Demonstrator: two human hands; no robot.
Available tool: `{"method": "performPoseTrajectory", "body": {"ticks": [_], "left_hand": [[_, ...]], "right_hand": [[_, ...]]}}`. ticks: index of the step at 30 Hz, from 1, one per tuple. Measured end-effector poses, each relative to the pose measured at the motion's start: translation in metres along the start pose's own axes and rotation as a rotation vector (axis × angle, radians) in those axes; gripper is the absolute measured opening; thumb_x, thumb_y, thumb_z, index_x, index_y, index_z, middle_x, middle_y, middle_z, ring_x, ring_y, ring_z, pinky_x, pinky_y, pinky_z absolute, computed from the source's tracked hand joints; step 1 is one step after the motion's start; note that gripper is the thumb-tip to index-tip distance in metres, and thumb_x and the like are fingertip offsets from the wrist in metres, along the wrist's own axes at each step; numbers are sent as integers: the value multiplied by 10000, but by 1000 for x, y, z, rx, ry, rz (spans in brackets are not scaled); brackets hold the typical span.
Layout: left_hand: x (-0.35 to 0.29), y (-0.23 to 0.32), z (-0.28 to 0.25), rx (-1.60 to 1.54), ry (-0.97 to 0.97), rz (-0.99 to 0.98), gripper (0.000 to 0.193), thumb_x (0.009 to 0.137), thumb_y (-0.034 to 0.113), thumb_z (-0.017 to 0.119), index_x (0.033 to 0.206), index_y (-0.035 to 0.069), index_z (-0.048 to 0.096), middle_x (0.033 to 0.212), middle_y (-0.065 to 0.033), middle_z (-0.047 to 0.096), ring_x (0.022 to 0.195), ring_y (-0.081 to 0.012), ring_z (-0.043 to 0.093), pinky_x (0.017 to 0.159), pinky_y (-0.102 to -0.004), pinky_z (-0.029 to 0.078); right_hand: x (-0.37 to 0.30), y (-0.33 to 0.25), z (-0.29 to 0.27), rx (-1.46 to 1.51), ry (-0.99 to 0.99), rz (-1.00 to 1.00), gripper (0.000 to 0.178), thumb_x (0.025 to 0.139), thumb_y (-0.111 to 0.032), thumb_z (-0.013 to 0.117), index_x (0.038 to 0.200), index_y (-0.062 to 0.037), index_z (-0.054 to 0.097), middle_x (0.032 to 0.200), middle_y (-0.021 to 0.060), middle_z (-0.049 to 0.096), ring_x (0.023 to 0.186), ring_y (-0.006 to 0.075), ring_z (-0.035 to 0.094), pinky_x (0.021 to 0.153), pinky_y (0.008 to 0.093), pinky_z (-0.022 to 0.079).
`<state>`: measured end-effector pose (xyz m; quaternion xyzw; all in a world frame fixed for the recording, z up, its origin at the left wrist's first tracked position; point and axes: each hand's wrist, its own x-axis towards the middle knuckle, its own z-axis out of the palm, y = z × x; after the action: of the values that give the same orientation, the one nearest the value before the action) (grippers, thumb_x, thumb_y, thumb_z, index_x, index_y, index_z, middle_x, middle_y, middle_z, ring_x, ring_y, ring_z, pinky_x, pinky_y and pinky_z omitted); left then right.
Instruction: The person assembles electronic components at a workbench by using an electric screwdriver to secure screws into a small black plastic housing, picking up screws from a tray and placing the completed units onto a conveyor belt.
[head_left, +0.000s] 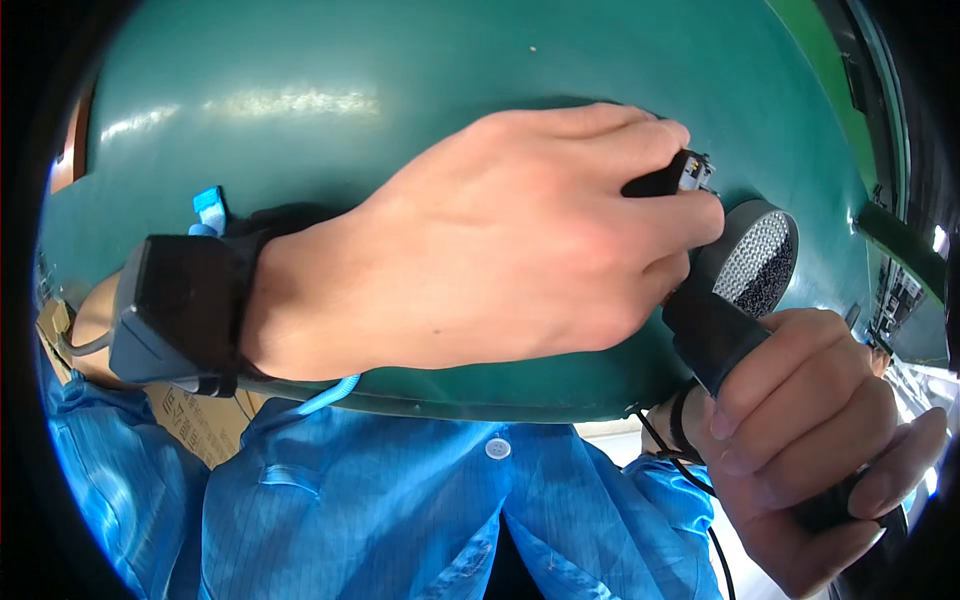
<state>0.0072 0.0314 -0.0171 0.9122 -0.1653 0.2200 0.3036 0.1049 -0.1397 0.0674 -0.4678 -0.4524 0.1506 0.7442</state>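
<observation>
My left hand point(560, 215) stretches across the green mat, its fingers closed on a small black part point(655, 183) with a metal connector-like end point(694, 172). Most of that part is hidden by the fingers. At the lower right my right hand point(810, 430) wraps round a thick black cylindrical tool point(712, 332) that looks like an electric screwdriver. The tool points up and left toward the left fingers, and its tip is out of sight behind them. Just beyond it a round grey dish point(757, 255) with a dimpled bottom holds many tiny black pieces, probably screws.
A green mat point(420, 60) covers the worktop. A blue strap end point(208, 208) lies by my left wrist, which wears a black box-shaped device point(180, 310). A cardboard box point(195, 420) is below the table's front edge. Metal equipment point(900, 295) stands along the right side.
</observation>
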Motion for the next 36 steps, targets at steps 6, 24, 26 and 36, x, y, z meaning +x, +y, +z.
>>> {"method": "performPoseTrajectory", "body": {"ticks": [6, 24, 26, 36], "left_hand": [[6, -1, 5, -39, -40, 5, 157, 713, 119, 755, 810, 17, 687, 966, -50, 607, 1123, -306, 632, 941, -380, 587], [11, 3, 3, 39, -11, 26, 266, 654, 141, 727, 893, 25, 724, 1066, -53, 649, 1199, -319, 634, 924, -379, 593], [13, 0, 2, 22, 4, 57, 346, 634, 144, 740, 953, 11, 734, 1101, -70, 664, 1215, -342, 636, 910, -400, 600], [33, 3, 0, 4, -116, 36, 468, 635, 129, 825, 1047, -68, 722, 1134, -165, 692, 1235, -442, 624, 890, -467, 602]], "right_hand": [[5, 9, 11, -32, -11, 13, 260, 930, -308, 562, 952, -73, 453, 554, 23, 491, 409, 130, 412, 413, 268, 392], [10, -32, -56, 162, 184, 56, 206, 915, -255, 640, 882, -87, 525, 606, 18, 511, 498, 122, 476, 490, 252, 425], [12, -43, -72, -33, 207, 36, 224, 925, -275, 585, 780, -114, 527, 600, -2, 496, 508, 107, 461, 506, 266, 410], [16, -22, -103, -237, 94, 12, 369, 997, -312, 412, 1053, -50, 667, 654, 6, 495, 513, 131, 443, 480, 318, 395]]}}
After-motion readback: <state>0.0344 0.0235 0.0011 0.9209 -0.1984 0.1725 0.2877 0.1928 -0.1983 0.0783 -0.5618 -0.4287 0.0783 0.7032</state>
